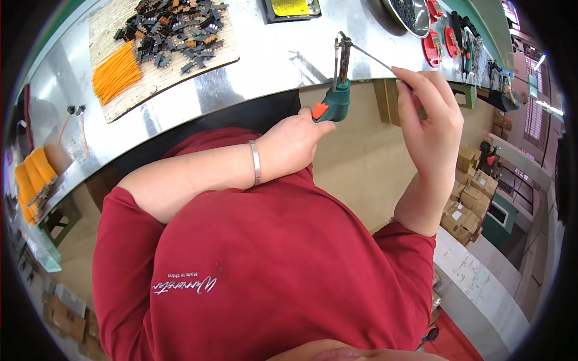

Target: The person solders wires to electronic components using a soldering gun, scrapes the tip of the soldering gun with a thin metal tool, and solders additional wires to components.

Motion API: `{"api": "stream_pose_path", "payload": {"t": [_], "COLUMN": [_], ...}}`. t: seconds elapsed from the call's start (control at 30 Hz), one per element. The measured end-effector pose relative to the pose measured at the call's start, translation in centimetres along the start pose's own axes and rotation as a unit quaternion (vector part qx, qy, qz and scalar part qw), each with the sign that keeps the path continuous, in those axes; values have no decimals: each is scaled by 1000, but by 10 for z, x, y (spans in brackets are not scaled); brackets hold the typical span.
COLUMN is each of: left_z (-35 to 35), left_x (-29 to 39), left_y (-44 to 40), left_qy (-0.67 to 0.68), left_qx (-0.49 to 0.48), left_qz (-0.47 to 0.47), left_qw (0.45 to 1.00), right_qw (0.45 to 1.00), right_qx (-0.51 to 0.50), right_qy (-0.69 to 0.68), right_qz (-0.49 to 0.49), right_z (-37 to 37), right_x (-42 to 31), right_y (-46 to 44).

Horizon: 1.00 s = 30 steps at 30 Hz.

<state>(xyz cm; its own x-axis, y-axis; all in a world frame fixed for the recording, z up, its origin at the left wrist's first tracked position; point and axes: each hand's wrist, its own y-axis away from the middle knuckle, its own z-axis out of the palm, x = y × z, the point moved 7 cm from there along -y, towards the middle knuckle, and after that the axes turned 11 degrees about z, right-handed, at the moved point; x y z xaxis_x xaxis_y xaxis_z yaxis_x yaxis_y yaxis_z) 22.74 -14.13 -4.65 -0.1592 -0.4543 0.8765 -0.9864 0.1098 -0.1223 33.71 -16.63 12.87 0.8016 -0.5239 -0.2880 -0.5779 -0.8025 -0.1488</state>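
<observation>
My left hand [295, 135], with a silver bracelet at the wrist, is wrapped round the handle of a green soldering gun [338, 99] with an orange trigger. The gun's metal barrel and thin tube point away from me, over the edge of the metal-topped table. My right hand [430, 108] pinches a thin dark rod [370, 55] between thumb and fingers. The rod's far end meets the tip of the gun, though I cannot tell exactly where they touch.
On the table [259, 66] lies a board [226, 51] with a heap of black switch-like parts [174, 30] and a bundle of orange wires [117, 75]. Farther back are a tray with a yellow sponge [292, 7], a metal bowl [421, 27] and red holders [431, 48].
</observation>
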Motion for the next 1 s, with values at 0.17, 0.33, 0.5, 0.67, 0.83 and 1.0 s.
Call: {"api": "stream_pose_path", "payload": {"t": [0.17,0.33,0.5,0.67,0.83,1.0], "left_z": [1,2,4,11,13,11], "left_x": [1,0,1,0,4,6], "left_y": [0,-1,-2,-4,-7,-7], "left_qy": [-21,-13,-5,-17,-8,-13], "left_qx": [7,6,2,4,-6,-20], "left_qz": [7,8,4,13,4,-6], "left_qw": [1000,1000,1000,1000,1000,1000], "right_qw": [998,973,897,820,800,805], "right_qx": [-19,-18,-46,-58,-80,-138], "right_qy": [60,223,400,473,513,506], "right_qz": [7,-53,-183,-317,-301,-279], "right_z": [-4,-1,9,18,34,28], "right_x": [-6,-18,-27,-32,-15,-19], "right_y": [-5,-8,-8,-16,-13,-21]}}
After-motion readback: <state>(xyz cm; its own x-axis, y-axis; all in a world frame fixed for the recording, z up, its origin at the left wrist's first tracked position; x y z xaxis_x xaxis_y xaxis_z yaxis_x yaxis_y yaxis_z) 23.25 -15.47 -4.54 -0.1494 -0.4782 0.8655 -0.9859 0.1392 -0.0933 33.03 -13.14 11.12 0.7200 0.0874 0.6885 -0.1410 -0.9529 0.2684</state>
